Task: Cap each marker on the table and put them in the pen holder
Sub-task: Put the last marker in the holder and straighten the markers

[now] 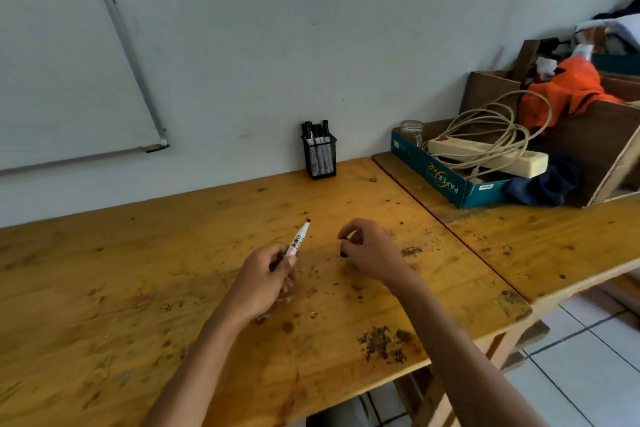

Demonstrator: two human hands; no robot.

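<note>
L hand: gripping the marker low on the barrel, fingers curling round it, holding it just above the tabletop.
Marker: sitting uncapped, black nib showing, pointing up & away toward the wall.
R hand: hovering just beside the L, not touching it. Fingers are curling in on a small dark bit, prob. the cap. It's mostly hidden, so I'm judging that, not seeing it.
Gap: nib & cap are sitting near each other but apart, not lined up yet.
Holder: standing at the back of the tabletop by the wall, well apart from both hands.
In the holder: several markers standing upright, black ends up, looking capped as far as I can tell.
Done so far: judging by that holder, most of the batch is already capped & stowed.
Left to do: this marker is needing its cap, then the trip to the holder. No other loose marker is showing on the tabletop, so it's looking like the last one.
Next move: prob. bringing the cap onto the nib, pushing till it seats, then reaching fwd.
Risk: a crooked cap could be smearing ink on the fingers.
Off to the right: a box w/ a power strip, not part of the job.
</note>
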